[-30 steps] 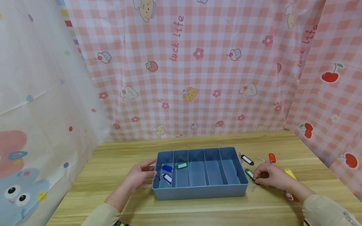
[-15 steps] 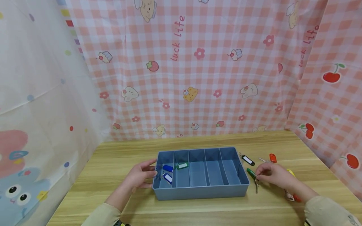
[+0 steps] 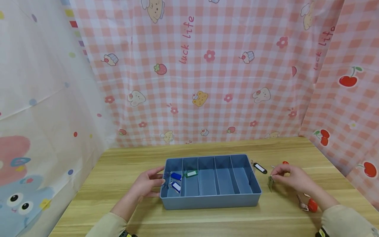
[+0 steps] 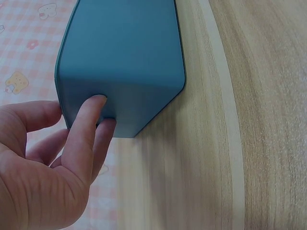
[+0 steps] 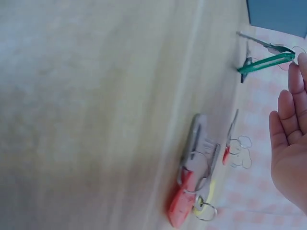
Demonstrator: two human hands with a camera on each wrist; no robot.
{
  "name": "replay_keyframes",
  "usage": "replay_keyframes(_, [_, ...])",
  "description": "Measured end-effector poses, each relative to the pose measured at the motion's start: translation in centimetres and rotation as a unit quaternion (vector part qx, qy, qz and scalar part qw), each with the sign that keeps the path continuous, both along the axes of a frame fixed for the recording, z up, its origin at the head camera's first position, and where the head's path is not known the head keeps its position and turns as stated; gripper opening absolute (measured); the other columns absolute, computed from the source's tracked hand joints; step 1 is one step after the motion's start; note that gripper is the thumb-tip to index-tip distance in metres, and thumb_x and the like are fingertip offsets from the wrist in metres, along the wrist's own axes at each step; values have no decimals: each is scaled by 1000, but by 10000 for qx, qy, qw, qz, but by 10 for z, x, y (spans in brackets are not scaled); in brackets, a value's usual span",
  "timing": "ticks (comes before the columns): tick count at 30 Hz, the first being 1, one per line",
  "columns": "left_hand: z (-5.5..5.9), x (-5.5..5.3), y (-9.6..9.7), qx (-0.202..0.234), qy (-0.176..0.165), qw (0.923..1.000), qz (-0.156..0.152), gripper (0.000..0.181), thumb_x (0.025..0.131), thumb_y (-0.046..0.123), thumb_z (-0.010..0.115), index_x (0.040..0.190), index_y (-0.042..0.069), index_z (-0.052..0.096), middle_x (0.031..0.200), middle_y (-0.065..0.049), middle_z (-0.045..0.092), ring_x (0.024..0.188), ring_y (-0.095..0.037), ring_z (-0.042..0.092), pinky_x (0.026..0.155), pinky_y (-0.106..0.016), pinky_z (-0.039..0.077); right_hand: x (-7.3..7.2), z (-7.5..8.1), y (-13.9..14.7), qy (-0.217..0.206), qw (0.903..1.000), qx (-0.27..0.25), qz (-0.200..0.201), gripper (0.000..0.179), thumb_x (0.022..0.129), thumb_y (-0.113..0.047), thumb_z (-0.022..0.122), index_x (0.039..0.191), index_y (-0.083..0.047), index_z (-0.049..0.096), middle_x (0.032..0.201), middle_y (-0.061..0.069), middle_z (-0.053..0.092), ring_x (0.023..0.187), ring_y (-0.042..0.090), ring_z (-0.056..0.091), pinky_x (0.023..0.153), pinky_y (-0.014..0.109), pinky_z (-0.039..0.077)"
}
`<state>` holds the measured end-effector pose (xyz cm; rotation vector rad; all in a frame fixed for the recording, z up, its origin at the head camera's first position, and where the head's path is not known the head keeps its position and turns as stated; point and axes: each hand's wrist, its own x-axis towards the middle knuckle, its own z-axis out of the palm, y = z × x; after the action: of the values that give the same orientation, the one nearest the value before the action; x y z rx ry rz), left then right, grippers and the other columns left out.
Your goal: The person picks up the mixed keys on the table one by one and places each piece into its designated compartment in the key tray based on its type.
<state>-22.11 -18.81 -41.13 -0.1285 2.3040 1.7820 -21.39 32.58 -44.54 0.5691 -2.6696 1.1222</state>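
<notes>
A blue-grey divided tray (image 3: 211,201) stands on the table in the head view. My left hand (image 3: 147,183) touches its left end wall, fingers and thumb spread; the left wrist view shows the fingertips (image 4: 100,99) against the wall. Just right of the tray, my right hand (image 3: 291,177) pinches the ring of a key with a green tag (image 5: 266,62), and tag and key hang from it. In the leftmost compartment lie two blue key tags (image 3: 176,187), and a green key tag (image 3: 191,173) lies in the second. The other compartments hold nothing.
A black key tag (image 3: 260,168) lies by the tray's right back corner. One red tag (image 3: 312,204) with keys lies under the right forearm, a yellow tag (image 5: 211,191) beside it. Another red tag (image 3: 285,162) shows behind the right hand. Patterned cloth (image 3: 207,75) hangs behind the table.
The right hand has taken the green-tagged key by its ring and raised it, moving slightly back and right. The left hand and tray have stayed in place.
</notes>
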Motion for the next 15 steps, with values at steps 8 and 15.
replay_keyframes(8, [-1,-1,0,54,28,10000,2,58,91,-5,64,146,5,48,133,-30,54,103,-36,64,69,-52,59,0,8,2,-99,9995,-48,-294,5,89,-9,74,87,-12,71,82,-7,64,77,5,54,66,23,45])
replay_keyframes(15, [-2,0,0,54,57,10000,44,57,91,-5,64,145,5,49,132,-30,55,101,-35,64,69,-53,59,1,20,1,-351,9969,-43,-700,8,91,-15,73,94,-8,72,85,-3,64,78,4,52,64,23,44])
